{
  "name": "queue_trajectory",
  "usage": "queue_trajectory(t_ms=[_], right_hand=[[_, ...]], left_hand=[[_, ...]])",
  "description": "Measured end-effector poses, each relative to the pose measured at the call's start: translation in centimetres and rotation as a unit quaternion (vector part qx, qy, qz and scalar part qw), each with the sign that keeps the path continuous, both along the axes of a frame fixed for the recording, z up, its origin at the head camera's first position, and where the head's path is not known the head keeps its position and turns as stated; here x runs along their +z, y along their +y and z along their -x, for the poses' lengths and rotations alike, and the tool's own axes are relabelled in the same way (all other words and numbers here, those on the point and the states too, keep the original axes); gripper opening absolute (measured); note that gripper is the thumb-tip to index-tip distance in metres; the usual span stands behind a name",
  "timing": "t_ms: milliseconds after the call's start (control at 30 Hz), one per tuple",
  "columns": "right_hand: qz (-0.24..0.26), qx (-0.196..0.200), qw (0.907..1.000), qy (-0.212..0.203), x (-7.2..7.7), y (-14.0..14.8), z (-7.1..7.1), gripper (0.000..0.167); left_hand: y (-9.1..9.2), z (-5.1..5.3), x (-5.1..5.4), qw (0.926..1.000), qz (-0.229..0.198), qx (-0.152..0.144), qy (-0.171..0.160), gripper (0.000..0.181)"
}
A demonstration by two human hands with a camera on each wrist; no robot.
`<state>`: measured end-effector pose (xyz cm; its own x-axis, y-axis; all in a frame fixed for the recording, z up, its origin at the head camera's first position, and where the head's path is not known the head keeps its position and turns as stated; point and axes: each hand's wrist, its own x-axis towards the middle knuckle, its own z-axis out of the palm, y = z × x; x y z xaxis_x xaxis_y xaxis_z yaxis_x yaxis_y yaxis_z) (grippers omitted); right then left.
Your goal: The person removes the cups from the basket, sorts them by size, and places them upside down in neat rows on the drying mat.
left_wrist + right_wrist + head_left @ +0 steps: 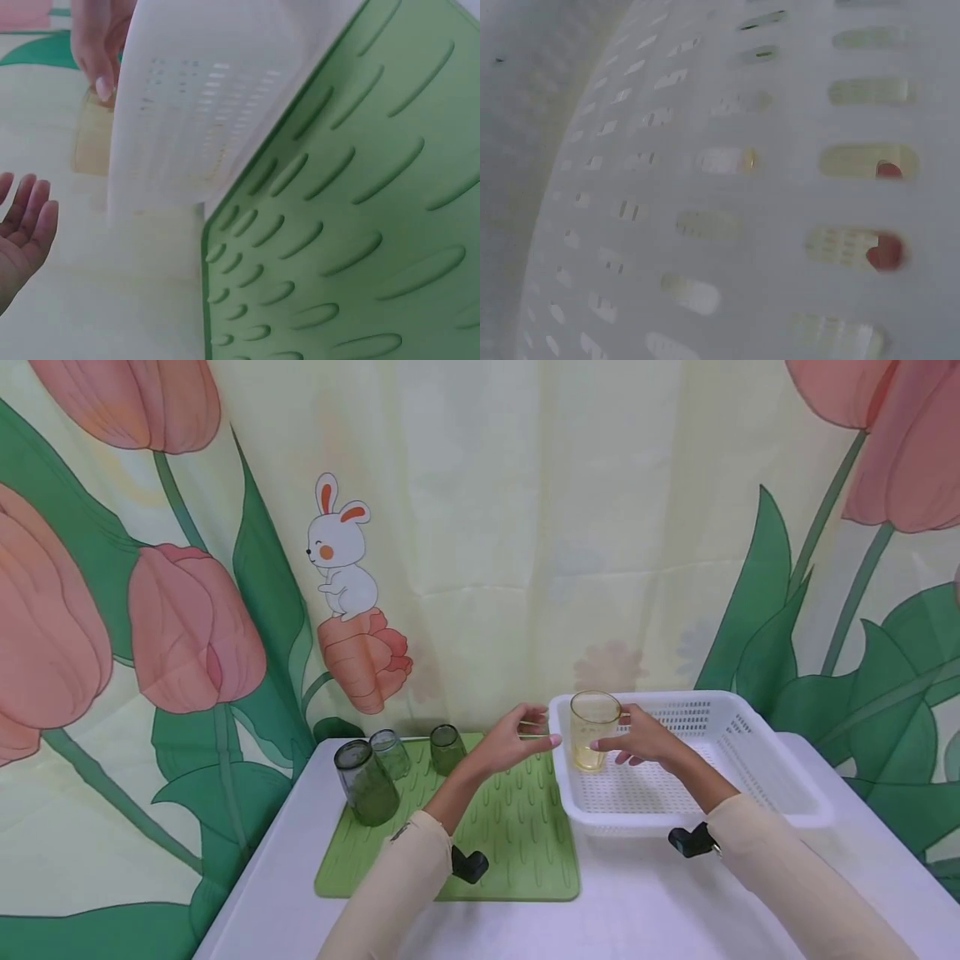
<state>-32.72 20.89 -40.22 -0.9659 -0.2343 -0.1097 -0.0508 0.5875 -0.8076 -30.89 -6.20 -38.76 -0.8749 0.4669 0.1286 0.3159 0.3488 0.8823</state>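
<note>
A yellowish clear drinking glass (594,733) stands upright at the left end of the white plastic basket (757,752). My right hand (643,733) grips it from the right, thumb in front. My left hand (517,739) is just left of the basket's rim, fingers spread and holding nothing; it also shows at the left edge of the left wrist view. In that view the glass (93,139) is partly hidden behind the basket wall. The right wrist view is filled by the perforated basket wall (780,187), so the right hand is mostly hidden there.
On the green ribbed drying mat (517,860), left of the basket, stand a tall dark green glass (367,785), a clear greyish glass (392,753) and a short green glass (447,750). The white table (630,902) backs onto a tulip-print curtain (480,527).
</note>
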Motion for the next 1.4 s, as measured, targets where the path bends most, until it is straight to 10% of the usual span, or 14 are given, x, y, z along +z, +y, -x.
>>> queue_trajectory(t_ms=[1400], right_hand=[[0.001, -0.044, 0.9983, 0.039, -1.0, 0.2, 0.2, 0.100]], left_hand=[[0.0, 0.1, 0.1, 1.0000, 0.000, -0.003, -0.004, 0.064]])
